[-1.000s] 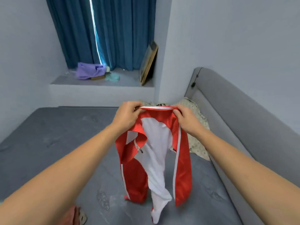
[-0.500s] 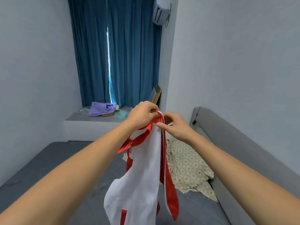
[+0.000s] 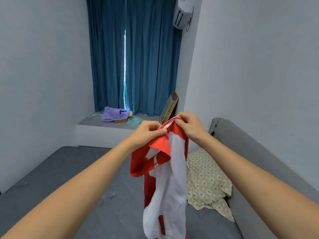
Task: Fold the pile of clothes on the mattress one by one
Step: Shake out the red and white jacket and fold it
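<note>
The red-and-white garment [image 3: 165, 169] has been lifted higher, frame centre, above the mattress [image 3: 60, 178]; left hand [image 3: 148, 131] and right hand [image 3: 189, 125] grips are closed on its top edge, now drawn closer, suggesting it is being aligned for folding.

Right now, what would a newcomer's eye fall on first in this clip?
The red and white garment, held up mid-frame by the left hand and right hand at its top edge, hanging over the grey mattress. Behind it, blue curtains fill the window recess; a patterned pillow lies at right.
</note>
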`<state>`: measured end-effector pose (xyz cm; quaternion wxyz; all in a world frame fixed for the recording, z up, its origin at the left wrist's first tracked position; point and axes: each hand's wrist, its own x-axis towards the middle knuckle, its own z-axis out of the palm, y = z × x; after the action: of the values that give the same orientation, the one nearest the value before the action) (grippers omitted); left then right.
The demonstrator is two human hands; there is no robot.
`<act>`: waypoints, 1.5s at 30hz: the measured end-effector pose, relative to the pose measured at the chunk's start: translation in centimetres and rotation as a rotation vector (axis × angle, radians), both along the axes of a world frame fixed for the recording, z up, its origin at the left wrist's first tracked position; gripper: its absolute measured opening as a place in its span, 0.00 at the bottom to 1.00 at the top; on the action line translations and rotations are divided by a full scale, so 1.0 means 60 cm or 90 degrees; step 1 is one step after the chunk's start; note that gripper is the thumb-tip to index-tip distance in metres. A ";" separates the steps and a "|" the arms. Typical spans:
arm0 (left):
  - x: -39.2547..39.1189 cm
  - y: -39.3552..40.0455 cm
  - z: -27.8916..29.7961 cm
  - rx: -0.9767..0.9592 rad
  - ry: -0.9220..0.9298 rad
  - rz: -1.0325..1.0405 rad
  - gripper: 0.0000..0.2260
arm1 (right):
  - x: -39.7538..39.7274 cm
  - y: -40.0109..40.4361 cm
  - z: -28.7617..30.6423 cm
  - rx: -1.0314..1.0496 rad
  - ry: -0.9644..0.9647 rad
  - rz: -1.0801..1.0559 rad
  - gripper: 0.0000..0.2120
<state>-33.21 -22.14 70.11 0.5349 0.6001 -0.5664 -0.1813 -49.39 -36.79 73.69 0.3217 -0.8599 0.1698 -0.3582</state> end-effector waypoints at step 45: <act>0.024 0.015 -0.054 0.089 -0.039 -0.122 0.20 | -0.112 -0.197 0.045 0.024 0.039 -0.098 0.10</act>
<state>-31.79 -21.27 66.87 0.4546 0.5842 -0.6232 -0.2521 -56.09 -48.60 76.38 0.3039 -0.8488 0.2518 -0.3519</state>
